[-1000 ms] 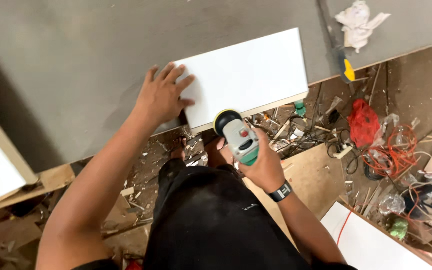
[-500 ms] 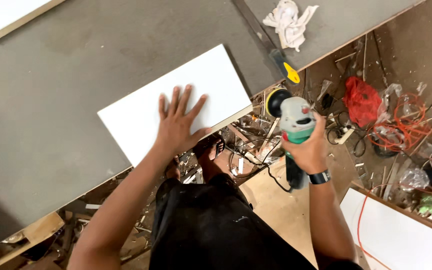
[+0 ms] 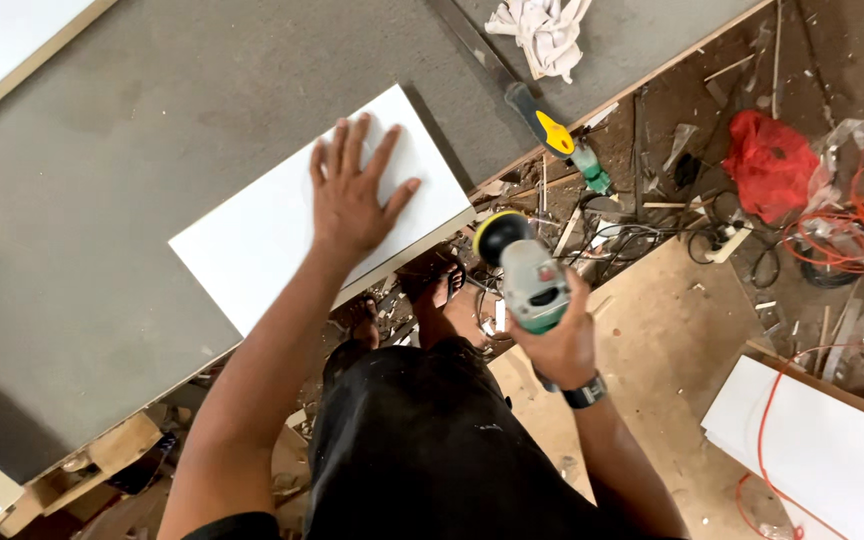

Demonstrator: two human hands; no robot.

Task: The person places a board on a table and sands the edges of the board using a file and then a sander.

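- Spanning most of the view, a grey bench carried everything being worked on, its front edge running diagonally from lower left to upper right
- A white panel lay flat on the bench at that front edge, one long side just overhanging it
- A second white panel lay on the littered floor at lower right, with an orange cable looped over it
- The left hand was pressed flat on the first panel, fingers spread wide, gripping nothing
- The right hand was closed round a grey-green sander, held off the bench, its round black pad just beside the panel's near corner
- A white rag sat crumpled on the bench, well apart from both hands
- A yellow-and-black tool handle lay at the bench edge below the rag
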